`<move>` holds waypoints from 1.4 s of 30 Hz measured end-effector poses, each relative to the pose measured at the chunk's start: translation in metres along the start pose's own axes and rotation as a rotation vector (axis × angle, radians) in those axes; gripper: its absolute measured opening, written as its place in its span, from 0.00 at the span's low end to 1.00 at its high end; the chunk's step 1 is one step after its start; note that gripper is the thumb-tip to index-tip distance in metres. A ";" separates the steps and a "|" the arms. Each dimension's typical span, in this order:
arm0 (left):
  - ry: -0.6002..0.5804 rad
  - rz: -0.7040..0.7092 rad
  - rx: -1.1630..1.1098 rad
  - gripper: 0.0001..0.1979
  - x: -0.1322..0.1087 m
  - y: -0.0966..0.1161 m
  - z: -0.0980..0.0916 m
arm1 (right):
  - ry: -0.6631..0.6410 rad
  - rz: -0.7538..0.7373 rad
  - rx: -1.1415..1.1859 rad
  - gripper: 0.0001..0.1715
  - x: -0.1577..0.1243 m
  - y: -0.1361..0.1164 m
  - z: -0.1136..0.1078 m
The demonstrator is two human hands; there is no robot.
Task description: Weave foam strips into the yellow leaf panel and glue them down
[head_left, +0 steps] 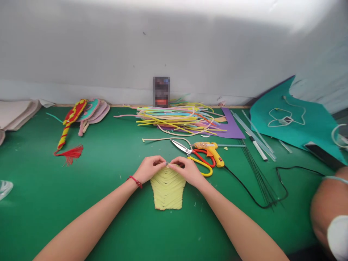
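A pale yellow panel (168, 190) of chenille stems, laid in slanting rows that meet along its middle, rests on the green table. My left hand (150, 168) pinches its top edge near the centre, thumb and finger together. From the other side, my right hand (188, 171) pinches the same edge, its fingertips almost meeting the left ones. What lies right between the fingertips is too small to make out. Just beyond my right hand are scissors (202, 165) with red and yellow handles. A yellow glue gun (213, 150) lies partly over them, a clear glue stick in its back.
Behind my hands lies a pile of coloured chenille stems (176, 119) on a purple sheet (233, 127). Decorated fans (76, 112), one with a red tassel (72, 155), lie at left. Thin wires (258, 174) and a black cord (244, 192) cross the right side, near another person's arm (324, 203).
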State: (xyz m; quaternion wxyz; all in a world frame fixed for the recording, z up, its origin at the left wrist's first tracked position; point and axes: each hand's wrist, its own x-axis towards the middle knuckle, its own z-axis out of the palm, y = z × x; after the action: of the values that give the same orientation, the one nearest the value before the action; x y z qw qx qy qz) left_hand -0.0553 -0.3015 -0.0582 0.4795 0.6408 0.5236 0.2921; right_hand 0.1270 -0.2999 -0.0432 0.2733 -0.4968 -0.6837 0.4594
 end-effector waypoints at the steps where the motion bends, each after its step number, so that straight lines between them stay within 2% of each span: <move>1: 0.007 0.008 0.014 0.13 0.000 0.000 0.000 | -0.002 0.001 0.000 0.13 0.000 -0.001 0.000; 5: 0.107 0.071 0.182 0.17 -0.005 0.004 0.002 | 0.045 -0.016 0.005 0.13 0.000 0.000 -0.002; 9: 0.310 0.209 0.351 0.17 -0.010 0.010 0.005 | 0.289 -0.161 -0.190 0.13 -0.001 0.006 -0.006; 12: 0.463 0.161 0.321 0.18 -0.009 0.007 0.002 | 0.392 -0.273 -0.398 0.12 0.005 0.002 -0.012; 15: 0.521 0.052 0.238 0.19 -0.004 0.000 -0.003 | 0.296 -0.317 -0.682 0.11 0.024 -0.015 -0.017; 19: 0.523 0.055 0.215 0.19 0.000 -0.006 -0.006 | 0.104 -0.262 -1.141 0.14 0.067 -0.042 -0.008; 23: 0.502 0.075 0.245 0.18 0.000 -0.005 -0.004 | 0.053 -0.261 -1.187 0.16 0.103 -0.054 0.017; 25: 0.476 0.073 0.348 0.17 -0.002 -0.003 -0.002 | 0.034 -0.277 -1.185 0.16 0.112 -0.055 0.027; 29: 0.400 0.045 0.602 0.15 -0.008 0.002 0.000 | 0.046 -0.333 -1.152 0.15 0.120 -0.061 0.032; 34: 0.230 0.019 0.606 0.09 -0.012 0.006 -0.008 | 0.190 -0.376 -1.047 0.14 0.116 -0.081 0.017; 36: 0.190 -0.004 0.576 0.07 -0.010 0.007 -0.012 | 0.329 -0.435 -0.816 0.11 0.109 -0.088 0.007; 39: 0.166 -0.034 0.526 0.07 -0.007 0.007 -0.016 | 0.573 -0.573 -0.244 0.07 0.089 -0.090 -0.008; 42: 0.189 -0.039 0.499 0.07 -0.004 0.003 -0.020 | 0.665 -0.548 0.168 0.06 0.061 -0.081 -0.021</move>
State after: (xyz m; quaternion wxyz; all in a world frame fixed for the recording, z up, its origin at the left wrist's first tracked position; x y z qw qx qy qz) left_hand -0.0731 -0.2991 -0.0480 0.2609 0.6988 0.6342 0.2033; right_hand 0.0881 -0.2422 0.0335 0.6299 -0.3937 -0.6253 0.2391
